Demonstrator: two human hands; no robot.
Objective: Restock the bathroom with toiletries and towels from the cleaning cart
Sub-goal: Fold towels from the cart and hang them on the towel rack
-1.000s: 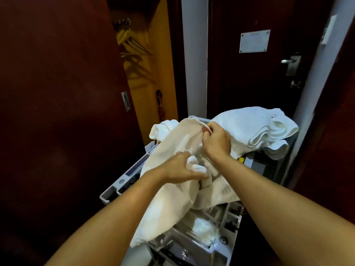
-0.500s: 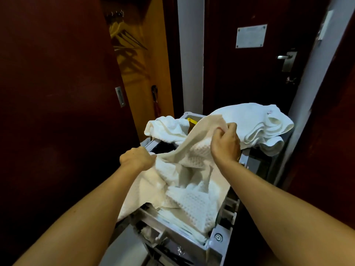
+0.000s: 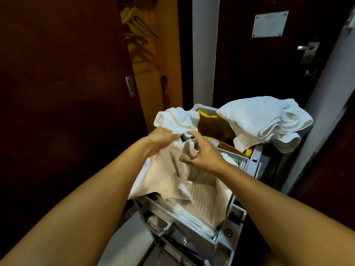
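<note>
Towel (image 3: 169, 175) limp, light, draped over cart (image 3: 221, 244) top at 6 o'clock. Left hand (image 3: 163, 138) bunches its upper edge; right hand (image 3: 203, 152) likely pinches a fold. Best grabbed at the hem.

My feed is dim and warm-toned; the dark door (image 3: 63, 93) on the left swallows detail. Hangers (image 3: 134, 25) cast shadows on the lit orange panel. White towels (image 3: 265, 120) read brightest. Wide-angle bending stretches the edges; both hands blur slightly.
</note>
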